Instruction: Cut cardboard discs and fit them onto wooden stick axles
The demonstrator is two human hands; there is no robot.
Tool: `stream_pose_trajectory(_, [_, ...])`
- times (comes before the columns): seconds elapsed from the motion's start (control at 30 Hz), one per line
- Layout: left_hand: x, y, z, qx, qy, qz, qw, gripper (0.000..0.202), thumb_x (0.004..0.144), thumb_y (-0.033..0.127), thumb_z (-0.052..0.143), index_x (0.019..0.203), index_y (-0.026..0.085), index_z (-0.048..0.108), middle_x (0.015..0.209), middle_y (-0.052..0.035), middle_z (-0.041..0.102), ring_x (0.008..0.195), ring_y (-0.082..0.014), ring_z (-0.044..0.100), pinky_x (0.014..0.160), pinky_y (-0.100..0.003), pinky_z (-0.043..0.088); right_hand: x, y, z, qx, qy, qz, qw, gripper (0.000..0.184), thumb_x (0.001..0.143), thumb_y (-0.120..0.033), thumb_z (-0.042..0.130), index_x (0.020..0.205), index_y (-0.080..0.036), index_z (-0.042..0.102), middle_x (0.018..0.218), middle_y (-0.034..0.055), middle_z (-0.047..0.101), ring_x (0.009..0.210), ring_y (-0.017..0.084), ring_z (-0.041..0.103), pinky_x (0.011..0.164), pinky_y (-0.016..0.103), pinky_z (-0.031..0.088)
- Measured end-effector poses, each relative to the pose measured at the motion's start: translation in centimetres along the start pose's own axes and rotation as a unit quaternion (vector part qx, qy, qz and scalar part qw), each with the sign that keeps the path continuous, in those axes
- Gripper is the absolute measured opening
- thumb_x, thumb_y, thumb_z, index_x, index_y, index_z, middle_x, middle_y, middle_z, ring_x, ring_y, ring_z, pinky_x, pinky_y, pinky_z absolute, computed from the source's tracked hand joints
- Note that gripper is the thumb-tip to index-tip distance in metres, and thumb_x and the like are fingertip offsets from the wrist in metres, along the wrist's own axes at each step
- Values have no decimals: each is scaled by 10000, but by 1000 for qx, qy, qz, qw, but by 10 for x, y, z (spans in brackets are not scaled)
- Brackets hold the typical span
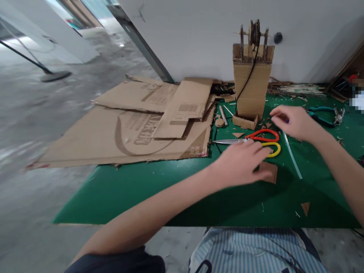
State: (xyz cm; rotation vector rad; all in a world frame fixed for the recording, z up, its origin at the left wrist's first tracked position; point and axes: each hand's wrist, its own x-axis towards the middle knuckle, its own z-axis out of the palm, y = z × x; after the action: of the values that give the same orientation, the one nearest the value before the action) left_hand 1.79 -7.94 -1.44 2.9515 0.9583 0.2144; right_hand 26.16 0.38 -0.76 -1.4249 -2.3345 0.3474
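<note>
My left hand (243,163) hovers over the table with its fingers spread, holding nothing. Beneath and beside it lie scissors (265,132) with one red and one yellow handle loop, and a small cardboard square (271,172), partly covered by the fingers. My right hand (297,121) is farther back, loosely curled, its thumb and fingers apart with nothing seen gripped. A small blue bit shows at its palm; I cannot tell what it belongs to. Just below this hand lies a thin, clear strip (292,157). Behind both hands stands a cardboard tower (251,83) with a spool (254,33) on top.
Large flattened cardboard sheets (99,132) overhang the left side of the green table (142,204). Teal-handled pliers (324,115) lie at the right. A cardboard disc (219,122), a triangle (305,208) and scraps are scattered around. A white wall (193,41) borders the back.
</note>
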Motion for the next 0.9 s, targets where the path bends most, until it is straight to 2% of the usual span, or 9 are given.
stream_pose_trajectory(0.07, [8, -30, -15, 24, -3, -104, 994, 391, 1046, 454, 467, 1253, 175, 647, 1144, -104, 754, 1059, -287, 701, 847, -396, 559, 14, 30, -13, -84, 33, 75, 993, 320, 981, -339, 490, 1100, -203, 755, 1039, 114, 790, 968, 285, 729, 892, 413, 539])
stream_pose_trajectory(0.17, [16, -84, -26, 71, -16, -274, 959, 338, 1021, 384, 470, 1176, 148, 655, 1150, -156, 736, 1139, -332, 689, 863, -405, 556, 38, 75, -22, -160, -39, 179, 970, 332, 969, -280, 487, 1104, -193, 778, 1131, 142, 788, 1105, 329, 713, 943, 426, 524])
stream_pose_trajectory(0.23, [16, -115, -23, 77, -49, -331, 939, 354, 997, 390, 494, 1178, 133, 654, 1191, -192, 724, 1188, -380, 676, 918, -460, 554, 52, 97, -21, -175, -81, 220, 956, 304, 951, -299, 538, 1043, -155, 790, 1100, 179, 787, 1069, 358, 722, 898, 435, 538])
stream_pose_trajectory(0.33, [13, -142, -6, 53, -108, -352, 928, 443, 987, 478, 493, 1138, 108, 685, 1195, -228, 716, 1184, -426, 679, 916, -501, 558, 67, 113, -15, -181, -117, 245, 945, 354, 942, -434, 600, 813, -156, 778, 842, 172, 769, 895, 349, 729, 802, 433, 557])
stream_pose_trajectory(0.43, [9, -152, 12, 54, -124, -325, 936, 474, 965, 517, 536, 1137, 106, 698, 1201, -222, 712, 1185, -413, 685, 959, -484, 550, 73, 119, -7, -155, -164, 267, 937, 411, 928, -478, 637, 654, -182, 722, 665, 126, 707, 746, 296, 699, 756, 414, 558])
stream_pose_trajectory(0.53, [8, -156, 19, 36, -121, -322, 938, 526, 942, 492, 596, 1296, 104, 627, 1269, -209, 704, 1225, -380, 675, 1000, -447, 537, 75, 121, -3, -138, -171, 285, 933, 442, 922, -497, 655, 610, -187, 697, 622, 109, 679, 713, 278, 684, 767, 411, 554])
stream_pose_trajectory(0.6, [8, -159, 19, 24, -119, -322, 939, 536, 942, 452, 603, 1345, 99, 592, 1291, -206, 705, 1235, -367, 671, 1010, -439, 530, 74, 121, -3, -128, -170, 289, 933, 408, 916, -473, 667, 629, -187, 706, 602, 98, 665, 715, 278, 686, 760, 405, 554])
stream_pose_trajectory(0.77, [8, -165, 19, 17, -120, -312, 942, 464, 936, 398, 604, 1302, 114, 616, 1274, -182, 714, 1217, -338, 675, 1005, -418, 532, 72, 116, -8, -100, -173, 309, 930, 304, 892, -379, 699, 672, -171, 725, 609, 95, 658, 680, 255, 670, 691, 370, 548])
stream_pose_trajectory(0.9, [7, -162, 8, 9, -111, -304, 946, 419, 909, 370, 636, 1257, 137, 651, 1249, -160, 712, 1206, -324, 665, 1003, -397, 523, 71, 111, -6, -106, -180, 321, 924, 242, 890, -344, 683, 744, -161, 745, 680, 97, 698, 599, 221, 636, 621, 360, 538])
